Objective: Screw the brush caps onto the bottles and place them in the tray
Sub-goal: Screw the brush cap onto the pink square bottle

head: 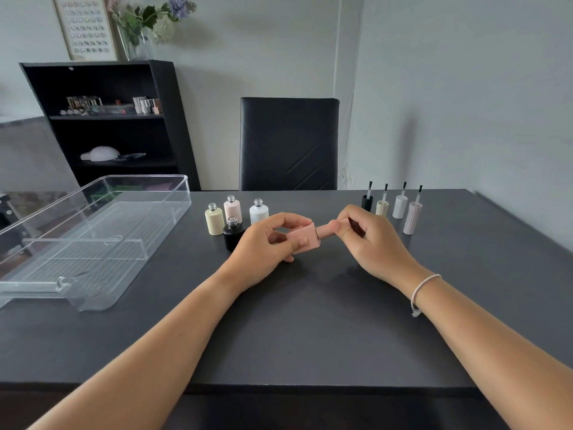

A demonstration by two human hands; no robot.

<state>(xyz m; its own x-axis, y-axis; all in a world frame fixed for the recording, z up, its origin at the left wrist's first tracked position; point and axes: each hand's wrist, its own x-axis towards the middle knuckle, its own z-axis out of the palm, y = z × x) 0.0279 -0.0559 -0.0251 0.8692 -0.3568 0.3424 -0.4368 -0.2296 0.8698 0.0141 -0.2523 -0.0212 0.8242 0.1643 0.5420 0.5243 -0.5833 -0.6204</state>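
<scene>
My left hand (266, 243) grips a pink square bottle (302, 238) held sideways above the table. My right hand (369, 240) pinches the matching pink cap (325, 230), which sits at the bottle's neck. Several uncapped bottles stand behind my left hand: a yellow bottle (214, 220), a pale pink bottle (232, 207), a white bottle (259, 211) and a black bottle (232, 234). Brush caps stand brush-up at the right: a black cap (367, 202), a cream cap (382, 207), a white cap (400, 206) and a pale pink cap (412, 218). The clear tray (130, 268) lies at the left, with nothing in it.
The dark table (310, 330) ends at a front edge near me. A black chair (288, 144) stands behind the far edge. A black shelf unit (108, 119) with small items stands at the back left, with a flower vase on top.
</scene>
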